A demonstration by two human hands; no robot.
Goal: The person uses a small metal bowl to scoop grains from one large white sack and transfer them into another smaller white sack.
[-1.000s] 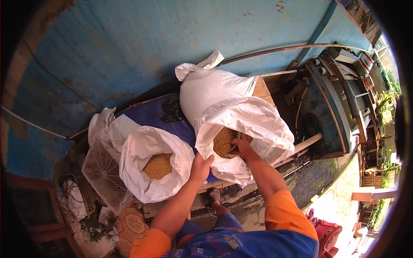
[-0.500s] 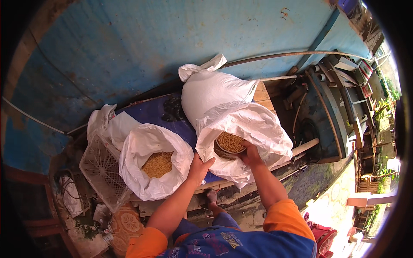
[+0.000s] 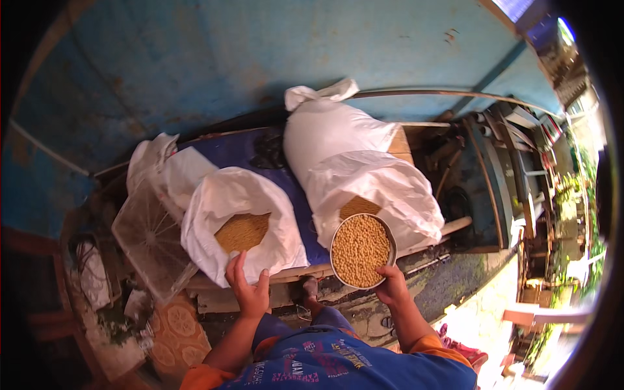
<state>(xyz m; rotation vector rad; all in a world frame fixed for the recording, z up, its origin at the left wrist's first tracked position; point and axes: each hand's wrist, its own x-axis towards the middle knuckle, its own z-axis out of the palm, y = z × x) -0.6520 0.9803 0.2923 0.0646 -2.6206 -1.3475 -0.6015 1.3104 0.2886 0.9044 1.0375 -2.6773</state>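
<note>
The open white sack (image 3: 413, 201) at centre-right no longer encloses the bowl (image 3: 390, 239), now lifted out, loaded, below right of centre; round, lacking a long axis, it opens upward. The right hand (image 3: 392, 286) grips its rim; the left hand (image 3: 251, 291), lower left of centre, spreads empty. Yellowish grains (image 3: 359, 250) fill the bowl.

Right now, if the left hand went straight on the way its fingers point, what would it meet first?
The left hand would likely meet the near rim of the left, round-mouthed white plastic sack holding yellow-brown grains; depth between them is unclear.
</note>
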